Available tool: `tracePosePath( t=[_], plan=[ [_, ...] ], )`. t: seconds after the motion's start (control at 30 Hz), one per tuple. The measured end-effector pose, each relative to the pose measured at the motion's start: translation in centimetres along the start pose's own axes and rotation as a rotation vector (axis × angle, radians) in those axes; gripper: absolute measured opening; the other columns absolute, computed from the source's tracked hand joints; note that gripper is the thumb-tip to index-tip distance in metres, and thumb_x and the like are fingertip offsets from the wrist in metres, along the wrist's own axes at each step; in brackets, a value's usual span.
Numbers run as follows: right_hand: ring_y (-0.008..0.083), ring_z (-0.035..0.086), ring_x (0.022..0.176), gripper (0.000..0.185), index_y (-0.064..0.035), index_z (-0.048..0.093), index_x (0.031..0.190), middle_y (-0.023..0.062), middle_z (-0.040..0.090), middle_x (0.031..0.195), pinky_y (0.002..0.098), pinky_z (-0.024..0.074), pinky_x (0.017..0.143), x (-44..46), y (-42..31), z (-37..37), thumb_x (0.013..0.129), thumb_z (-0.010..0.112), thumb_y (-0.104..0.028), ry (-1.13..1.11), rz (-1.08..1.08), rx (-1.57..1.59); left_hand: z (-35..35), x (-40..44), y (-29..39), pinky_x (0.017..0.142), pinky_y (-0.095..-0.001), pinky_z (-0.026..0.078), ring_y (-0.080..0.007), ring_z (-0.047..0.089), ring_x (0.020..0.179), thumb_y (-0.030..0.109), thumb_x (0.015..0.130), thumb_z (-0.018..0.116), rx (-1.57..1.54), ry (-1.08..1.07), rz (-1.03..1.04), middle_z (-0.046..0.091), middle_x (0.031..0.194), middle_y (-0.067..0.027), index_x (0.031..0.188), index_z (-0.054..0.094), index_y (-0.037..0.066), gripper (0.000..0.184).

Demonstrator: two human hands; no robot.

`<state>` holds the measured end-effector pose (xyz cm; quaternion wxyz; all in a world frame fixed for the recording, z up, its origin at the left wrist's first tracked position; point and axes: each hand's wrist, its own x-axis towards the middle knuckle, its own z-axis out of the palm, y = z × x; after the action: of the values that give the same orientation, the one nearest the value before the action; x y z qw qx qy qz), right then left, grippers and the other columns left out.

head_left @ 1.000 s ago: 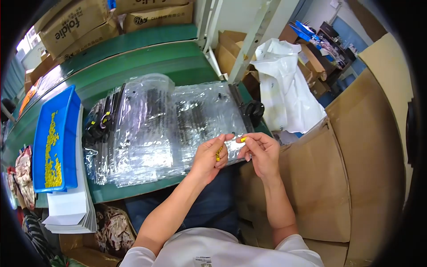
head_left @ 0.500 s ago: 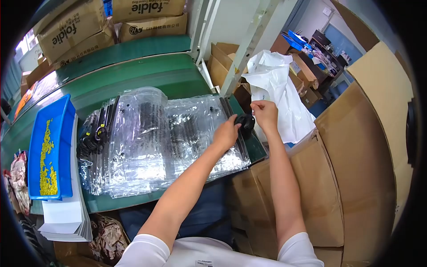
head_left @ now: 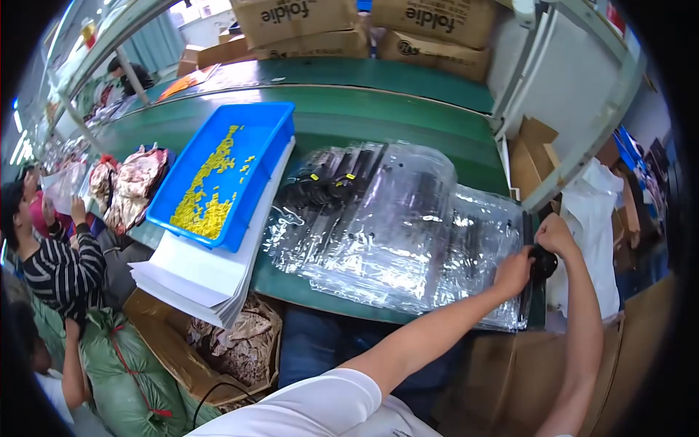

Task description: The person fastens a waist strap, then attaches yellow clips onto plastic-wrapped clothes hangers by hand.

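Note:
At the right end of the green table, my left hand [head_left: 514, 272] has its fingers closed at the edge of a small black bundled item [head_left: 542, 262]. Just above that item is my right hand [head_left: 557, 236], fingers curled in a pinch; what they hold is hidden. Both hands are over the black-edged end of a stack of clear plastic bags [head_left: 473, 240]. Farther left, another pile of clear bags [head_left: 400, 218] overlaps it. Black bundles with yellow tags [head_left: 338, 186] lie at that pile's left side.
A blue tray [head_left: 266, 171] of small yellow pieces [head_left: 204, 207] rests on a stack of white sheets [head_left: 196, 280]. Cartons [head_left: 298, 25] stand behind the table. A metal post [head_left: 590, 138] rises near my right hand. Other people, one in a striped sleeve [head_left: 69, 273], are at left.
The view has swung left, bringing the tray toward the middle and people into sight. My right hand has come closer to the black item; my left hand stays at it.

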<state>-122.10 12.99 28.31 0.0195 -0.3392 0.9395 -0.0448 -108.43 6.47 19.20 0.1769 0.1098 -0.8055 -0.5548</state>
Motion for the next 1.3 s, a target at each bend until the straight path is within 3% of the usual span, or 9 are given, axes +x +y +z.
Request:
tracePosePath(
  t=[0.2,0.47,0.5,0.53,0.7,0.77,0.8,0.97,1.3],
  plan=[
    [0.0421,0.059,0.058,0.012,0.0025,0.065,0.059,0.021,0.064,0.064,0.0431,0.0499,0.057,0.0,-4.8,-1.8,0.062,0.057,-0.006,-0.136,-0.006,-0.183,-0.5,-0.2,-0.1,0.067,-0.051,0.048,-0.0435,0.063,0.077,0.019,0.093,0.05,-0.058,-0.006,-0.054,0.066,0.087,-0.0233,0.121,0.052,0.007,0.031],
    [0.0439,0.06,0.061,0.011,0.0018,0.066,0.062,0.0226,0.064,0.067,0.0455,0.0508,0.059,-0.9,-6.0,-1.5,0.063,0.058,-0.005,-0.095,-0.145,-0.379,0.8,0.0,-1.7,0.071,-0.0481,0.049,-0.0416,0.064,0.083,0.02,0.093,0.05,-0.251,0.065,-0.02,0.066,0.092,-0.0225,0.121,0.054,0.007,0.031],
    [0.0444,0.059,0.061,0.011,0.0028,0.065,0.06,0.0238,0.064,0.068,0.0461,0.0501,0.058,-1.0,-6.6,-2.2,0.064,0.058,-0.005,-0.121,-0.206,-0.364,0.6,0.1,-2.0,0.072,-0.0469,0.049,-0.041,0.064,0.085,0.021,0.093,0.05,-0.242,0.061,0.025,0.066,0.094,-0.0216,0.123,0.053,0.007,0.033],
    [0.0436,0.054,0.052,0.013,0.0036,0.063,0.058,0.0232,0.062,0.062,0.0452,0.0475,0.054,-0.5,-4.9,-1.2,0.063,0.055,-0.006,-0.003,-0.442,-0.311,-0.4,-0.2,-1.4,0.071,-0.0467,0.049,-0.0411,0.064,0.084,0.023,0.093,0.05,-0.21,0.027,-0.004,0.066,0.096,-0.021,0.123,0.053,0.007,0.034],
    [0.0447,0.056,0.056,0.014,0.0049,0.063,0.06,0.0239,0.061,0.063,0.0444,0.0475,0.055,-0.9,-5.3,-2.3,0.062,0.057,-0.007,-0.138,-0.315,-0.326,-1.2,-0.4,-0.6,0.066,-0.0497,0.049,-0.0416,0.064,0.075,0.026,0.094,0.049,-0.095,-0.005,0.012,0.067,0.086,-0.0201,0.116,0.054,0.008,0.029],
    [0.0412,0.058,0.052,0.012,0.0035,0.064,0.059,0.0231,0.062,0.062,0.0422,0.0483,0.053,-0.8,-5.4,-2.3,0.063,0.055,-0.004,-0.205,-0.159,-0.336,0.0,-0.2,-1.0,0.062,-0.049,0.049,-0.0427,0.064,0.072,0.026,0.093,0.052,-0.03,0.035,0.049,0.067,0.085,-0.0217,0.118,0.053,0.007,0.031],
    [0.033,0.06,0.048,0.013,0.0036,0.066,0.061,0.0195,0.064,0.061,0.0379,0.0498,0.05,-0.6,-5.9,-3.0,0.065,0.054,0.0,-0.331,-0.086,-0.295,-0.7,-0.3,-0.7,0.061,-0.0488,0.049,-0.043,0.063,0.071,0.025,0.093,0.051,0.0,0.002,0.027,0.067,0.083,-0.0215,0.118,0.053,0.007,0.031],
    [0.0254,0.061,0.046,0.011,0.0048,0.068,0.064,0.0145,0.065,0.06,0.0335,0.0511,0.049,-0.9,-6.9,-4.8,0.066,0.058,0.001,-0.532,0.086,-0.04,-0.5,-0.4,-0.8,0.061,-0.0487,0.049,-0.0428,0.064,0.072,0.025,0.094,0.05,0.001,0.039,0.07,0.067,0.082,-0.0214,0.117,0.052,0.006,0.03],
    [0.0227,0.057,0.045,0.005,0.0029,0.069,0.063,0.0115,0.063,0.056,0.0327,0.0505,0.049,-1.4,-6.8,-5.1,0.065,0.065,0.0,-0.59,0.018,-0.025,-0.2,-0.2,-1.2,0.059,-0.0494,0.048,-0.0419,0.064,0.068,0.028,0.095,0.05,-0.002,0.041,0.066,0.067,0.078,-0.0202,0.115,0.054,0.008,0.028]
  ],
)
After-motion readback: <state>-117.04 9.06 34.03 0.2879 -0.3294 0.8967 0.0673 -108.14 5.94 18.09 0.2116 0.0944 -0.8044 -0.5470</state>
